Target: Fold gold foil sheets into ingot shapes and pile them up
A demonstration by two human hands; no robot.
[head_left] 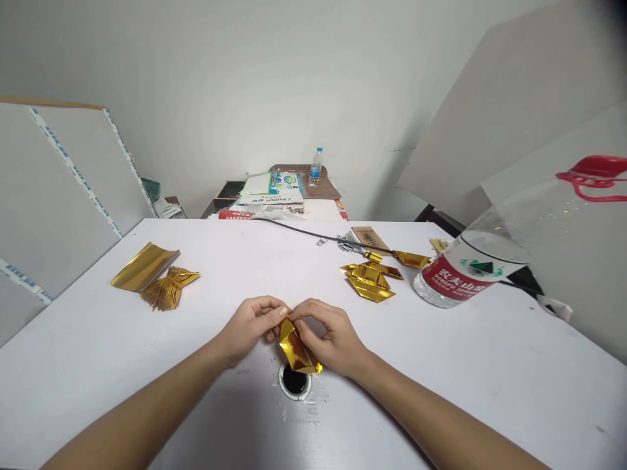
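Note:
Between my two hands is a partly folded piece of gold foil paper (296, 350), held just above the table near a round hole. My left hand (257, 326) pinches its upper tip between thumb and fingers. From the other side, my right hand (336, 336) grips the same tip and the paper's right edge, its fingertips meeting those of the left. Several folded gold paper pieces (371, 281) lie in a loose pile beyond my right hand. Off to the left rest a gold foil sheet stack (145, 266) and a fanned, pleated gold piece (169, 288).
A large water bottle (453, 271) with a red handle stands tilted in view at the right. The round hole (294, 381) opens in the white table (215, 418). A black cable (304, 230) crosses the far side by a brown card (371, 240). White panels (63, 176) border the left.

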